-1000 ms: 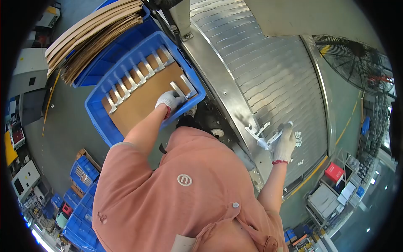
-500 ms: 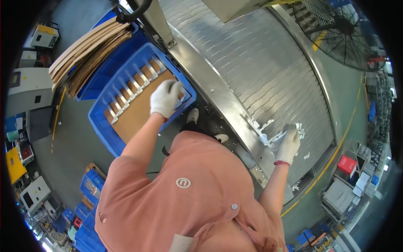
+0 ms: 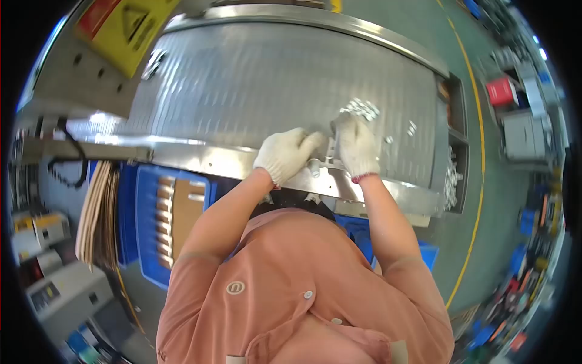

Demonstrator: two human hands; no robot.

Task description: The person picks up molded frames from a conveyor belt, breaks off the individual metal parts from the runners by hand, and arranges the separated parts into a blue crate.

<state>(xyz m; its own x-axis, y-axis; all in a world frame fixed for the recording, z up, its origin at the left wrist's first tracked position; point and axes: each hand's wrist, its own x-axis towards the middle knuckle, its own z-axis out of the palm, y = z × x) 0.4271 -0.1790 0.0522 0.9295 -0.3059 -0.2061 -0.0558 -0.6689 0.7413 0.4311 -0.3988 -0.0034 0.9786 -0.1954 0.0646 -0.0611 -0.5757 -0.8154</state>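
Note:
Both my hands wear white knit gloves and are close together over the near metal edge of the conveyor. My left hand (image 3: 286, 155) is closed, with thumb and fingers pointing right; what they hold, if anything, is hidden. My right hand (image 3: 356, 145) has its fingers curled down around a slim silvery metal part (image 3: 331, 149), which shows between the two hands. Just below, a small pale cylindrical piece (image 3: 314, 168) rests on the metal edge. Beyond my right fingertips, a cluster of small shiny metal parts (image 3: 362, 109) lies on the belt.
The slatted conveyor (image 3: 242, 85) spans ahead. At lower left, a blue bin (image 3: 145, 224) holds metal parts in a row on cardboard (image 3: 187, 215). Cardboard sheets (image 3: 97, 212) stand beside it. A trough of metal parts (image 3: 452, 182) is at the right end. A yellow warning sign (image 3: 130, 27) is upper left.
My view has turned toward the conveyor. My left hand has moved from over the blue bin to the conveyor edge, beside my right hand. My right hand stays by the metal parts.

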